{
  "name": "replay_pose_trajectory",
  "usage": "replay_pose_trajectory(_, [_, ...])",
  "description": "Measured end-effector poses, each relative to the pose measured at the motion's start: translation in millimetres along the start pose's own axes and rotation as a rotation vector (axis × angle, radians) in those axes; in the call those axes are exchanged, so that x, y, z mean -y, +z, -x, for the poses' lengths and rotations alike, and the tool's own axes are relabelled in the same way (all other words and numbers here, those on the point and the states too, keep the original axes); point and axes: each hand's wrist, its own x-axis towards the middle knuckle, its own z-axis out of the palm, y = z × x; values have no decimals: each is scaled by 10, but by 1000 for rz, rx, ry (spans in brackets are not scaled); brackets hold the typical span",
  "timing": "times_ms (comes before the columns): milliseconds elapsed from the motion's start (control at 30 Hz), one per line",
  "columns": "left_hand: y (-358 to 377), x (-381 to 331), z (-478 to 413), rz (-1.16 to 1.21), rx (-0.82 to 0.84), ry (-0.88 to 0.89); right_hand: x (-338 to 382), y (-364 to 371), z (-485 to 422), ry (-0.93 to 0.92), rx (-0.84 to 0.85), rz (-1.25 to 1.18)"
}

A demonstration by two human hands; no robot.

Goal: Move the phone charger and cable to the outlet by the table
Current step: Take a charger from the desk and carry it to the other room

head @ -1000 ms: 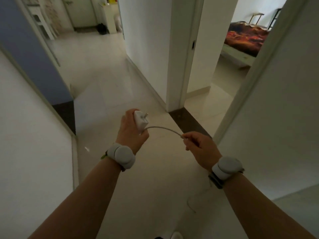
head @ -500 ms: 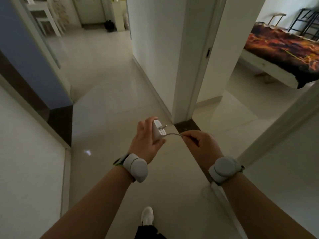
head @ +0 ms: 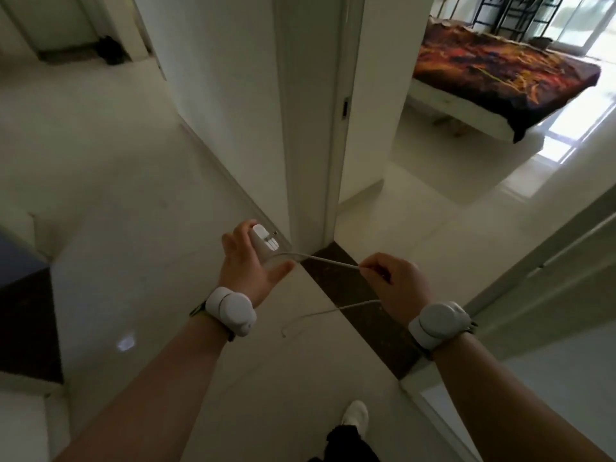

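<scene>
My left hand (head: 248,263) grips a white phone charger (head: 264,242) with its metal prongs pointing up and to the right. A thin white cable (head: 328,262) runs from the charger to my right hand (head: 395,285), which pinches it between the fingertips. Below that hand the rest of the cable hangs in a loose curve, its free end (head: 284,334) dangling above the floor. Both hands are held out at waist height over a pale tiled floor. No outlet or table is in view.
A white wall corner and door frame (head: 310,135) stand straight ahead. To its right a doorway opens onto a room with a bed (head: 500,71) under an orange-and-dark cover. A dark threshold strip (head: 360,305) crosses the floor. The hallway runs on to the left. My white shoe (head: 356,415) shows below.
I have walked forward, so the wall corner and bedroom doorway are nearer. My hands have drawn slightly apart, and the cable's hanging tail now swings out to the left under my right hand.
</scene>
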Motion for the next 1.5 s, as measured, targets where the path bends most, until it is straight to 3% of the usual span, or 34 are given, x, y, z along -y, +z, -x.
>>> replay_pose_trajectory(200, [446,-270,-1248,-19,-122,39,-617,-313,-1094,-71,19,120])
replay_pose_trajectory(433, [1306,-1002,-2193,207,222,137,-936,-813,-2244,-164,28,218])
replay_pose_trajectory(567, [1821,-1398,-2629,276,386,151,-1197,-1013,-2781,-110,-46,163])
replay_pose_trajectory(700, [2237,-1619,-3141,211,392,167,-1457,-1192,-3179,-81,-77,148])
replay_pose_trajectory(867, [2709,-1785,-4013,130,371,315,-1863,-1461,-3855,56,-121,137])
replay_pose_trajectory(1033, [3078,-1827,-5072,136,352,238,-2384,-1800,-4503,297,-221,89])
replay_pose_trajectory(1167, [3465,-2167,-5513,108,503,284,-2656,-1931,-4845,285,-296,112])
replay_pose_trajectory(1267, [3900,-2559,-5700,110,589,430,-2886,-2076,-5087,261,-302,120])
replay_pose_trajectory(1500, [4956,-3225,-6294,97,629,483,-3865,-2736,-5535,375,-359,117])
